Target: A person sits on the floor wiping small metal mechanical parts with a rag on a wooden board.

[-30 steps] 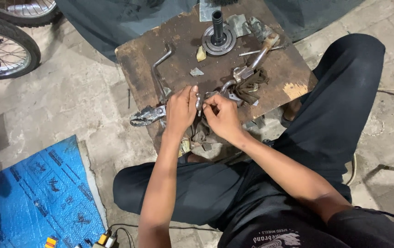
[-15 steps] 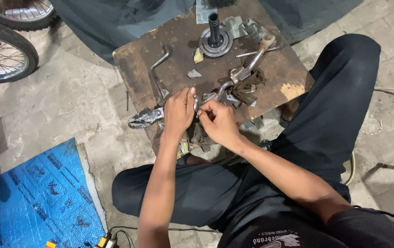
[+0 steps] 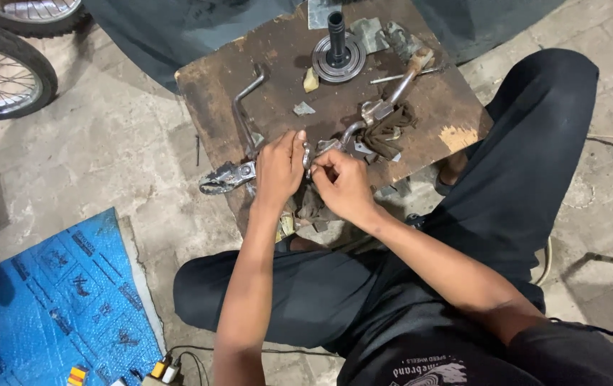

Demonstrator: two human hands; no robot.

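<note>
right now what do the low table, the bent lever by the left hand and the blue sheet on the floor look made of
Low table: looks like wood, dark and stained, with a pale chipped patch showing bare grain.
Bent lever beyond the left hand: seemingly steel, dull grey with a faint sheen.
Blue sheet: probably plastic padding or foam wrap, glossy and dimpled.

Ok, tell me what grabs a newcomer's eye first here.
The two hands meeting mid-frame: the left hand and right hand pinch a small metal part over a worn wooden board. Behind them stands a round flanged shaft; a blue sheet lies bottom left.
</note>
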